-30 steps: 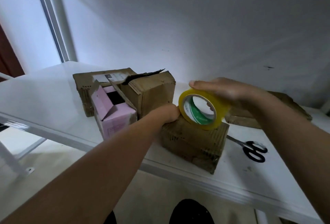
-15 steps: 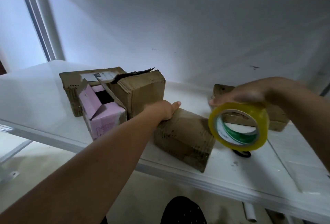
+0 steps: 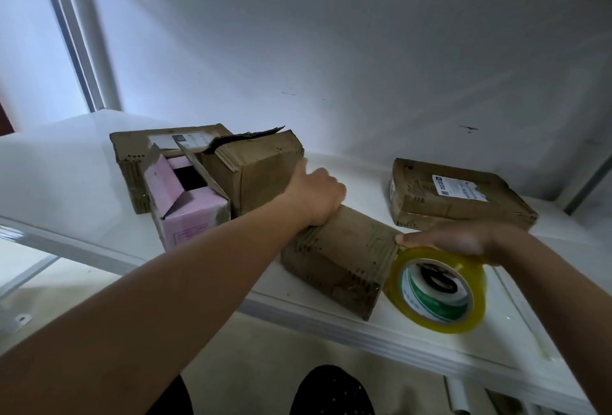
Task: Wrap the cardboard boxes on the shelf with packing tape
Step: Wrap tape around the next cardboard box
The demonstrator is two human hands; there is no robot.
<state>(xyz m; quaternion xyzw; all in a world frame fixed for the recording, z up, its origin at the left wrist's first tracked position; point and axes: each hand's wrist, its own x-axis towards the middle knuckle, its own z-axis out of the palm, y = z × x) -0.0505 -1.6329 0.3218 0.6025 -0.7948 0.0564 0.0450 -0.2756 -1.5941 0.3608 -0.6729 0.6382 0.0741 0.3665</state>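
The left hand (image 3: 319,198) presses the front cardboard box (image 3: 341,257) on the white shelf (image 3: 66,169), while the right hand (image 3: 463,239) grips the yellow tape roll (image 3: 437,289) at its three o'clock edge.

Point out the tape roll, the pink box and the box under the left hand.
tape roll (image 3: 440,322), head view, yellow outer band.
pink box (image 3: 195,226), head view, front face.
cardboard box (image 3: 344,249), head view, top face.

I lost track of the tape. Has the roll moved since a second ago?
Yes. The tape roll went from atop the front box down to its right end.
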